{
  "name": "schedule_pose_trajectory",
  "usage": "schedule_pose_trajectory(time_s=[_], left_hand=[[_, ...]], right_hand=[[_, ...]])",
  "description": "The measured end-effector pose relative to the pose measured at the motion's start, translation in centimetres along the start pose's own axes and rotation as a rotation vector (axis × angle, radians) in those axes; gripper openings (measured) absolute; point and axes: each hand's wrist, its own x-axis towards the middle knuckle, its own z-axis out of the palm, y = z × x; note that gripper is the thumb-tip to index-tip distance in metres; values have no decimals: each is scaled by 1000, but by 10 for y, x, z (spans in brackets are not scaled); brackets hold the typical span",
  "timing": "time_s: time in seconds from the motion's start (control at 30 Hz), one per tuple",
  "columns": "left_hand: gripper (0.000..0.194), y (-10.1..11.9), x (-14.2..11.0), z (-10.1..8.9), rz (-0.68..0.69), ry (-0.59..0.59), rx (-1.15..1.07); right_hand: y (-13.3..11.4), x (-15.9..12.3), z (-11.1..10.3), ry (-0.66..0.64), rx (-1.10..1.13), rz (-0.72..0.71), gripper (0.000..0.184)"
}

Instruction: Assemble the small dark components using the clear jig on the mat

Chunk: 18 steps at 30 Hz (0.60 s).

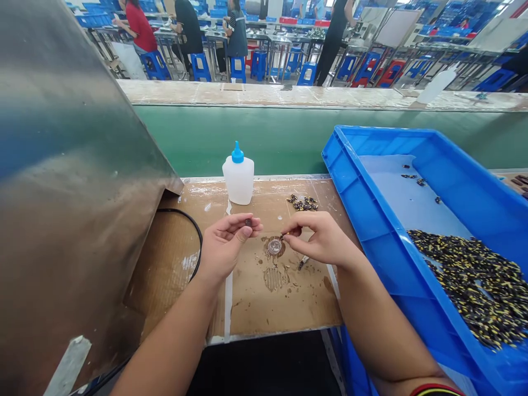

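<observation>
Between the thumb and fingers of my left hand point(227, 241) is a small dark round part point(248, 223). My right hand point(317, 237) is closed in a pinch at the edge of a small clear round dish point(274, 247). A tiny dark piece point(282, 237) shows at its fingertips, too small to name. The dish sits on a wet, stained patch of the cardboard point(247, 313). Below my right hand lies a small dark and pale object point(303, 262). Behind it is a little pile of black and yellow parts point(303, 203).
A white squeeze bottle point(238, 181) with a blue cap stands behind my hands. To the right, a large blue bin point(371, 231) holds many black and yellow parts point(474, 280). At left are a metal panel point(74, 192) and a black cable point(200, 236). People sit beyond the green belt point(247, 132).
</observation>
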Motion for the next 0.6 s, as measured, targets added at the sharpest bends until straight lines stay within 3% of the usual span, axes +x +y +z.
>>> schedule_pose_trajectory(time_s=[0.17,0.33,0.47,0.6], left_hand=[[33,-3,-5,0,-76,-28,-104],[34,3,-9,9,-81,-27,-119],[32,5,-10,9,-75,-44,-104],[27,4,-11,8,-46,-80,-92]], right_hand=[[-5,-2,12,198,248,0,2],[-14,-3,43,298,498,38,17],[-19,-2,55,339,372,-136,12],[-21,0,51,395,159,-261,22]])
